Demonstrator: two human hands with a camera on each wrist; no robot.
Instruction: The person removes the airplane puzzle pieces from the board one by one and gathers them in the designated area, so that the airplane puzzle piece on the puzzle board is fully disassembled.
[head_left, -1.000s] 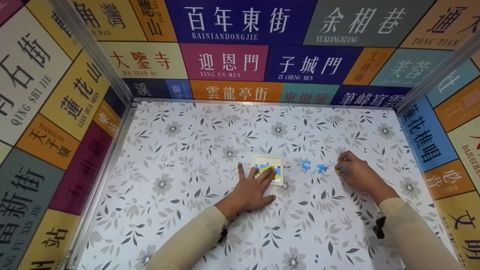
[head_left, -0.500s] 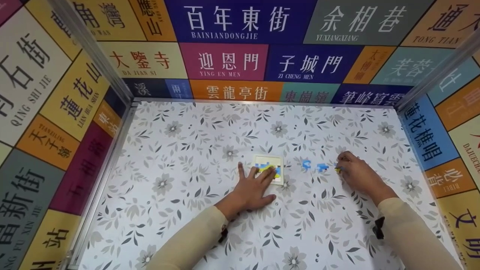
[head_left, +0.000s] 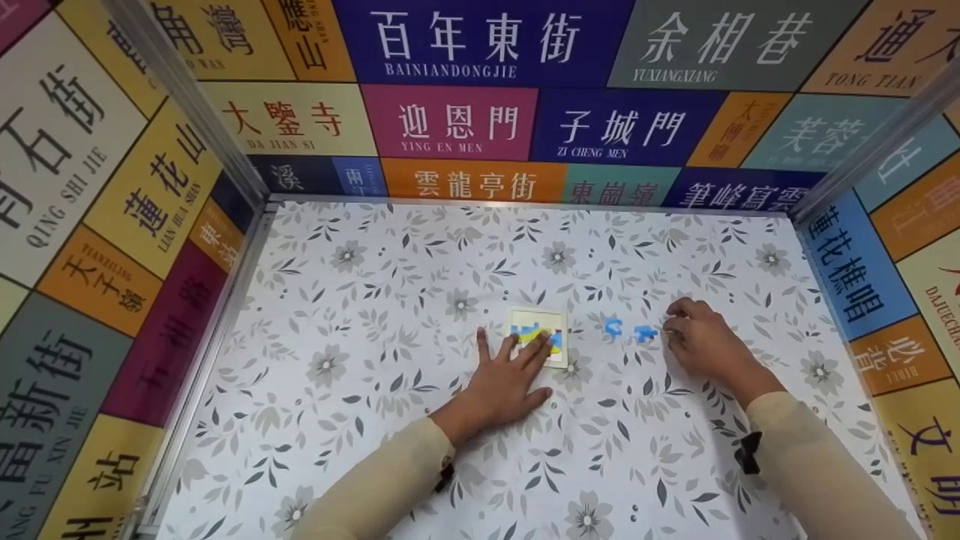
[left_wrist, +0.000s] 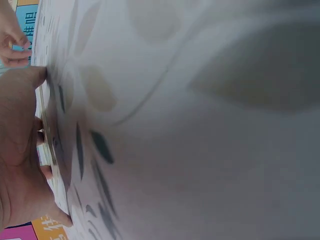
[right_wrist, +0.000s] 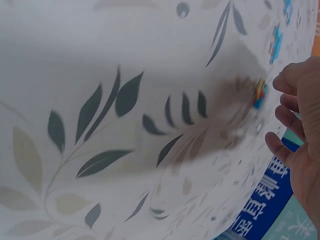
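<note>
Right wrist view: a blue-and-yellow piece (right_wrist: 260, 94), likely light, stiff, best pinched edgewise, shows near the right hand (right_wrist: 309, 122), grip unclear, while the left hand (head_left: 506, 386) splays loosely over a tray (head_left: 536, 320).

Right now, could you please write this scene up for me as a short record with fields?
Left hand: fingers spread, resting on the cream tray
Tray contents: blue and yellow pieces, partly filling it
Right hand: fingertips at a small multicoloured piece, grip unclear
Loose blue pieces: two, between tray and right hand
Tabletop: white, grey floral pattern
</note>
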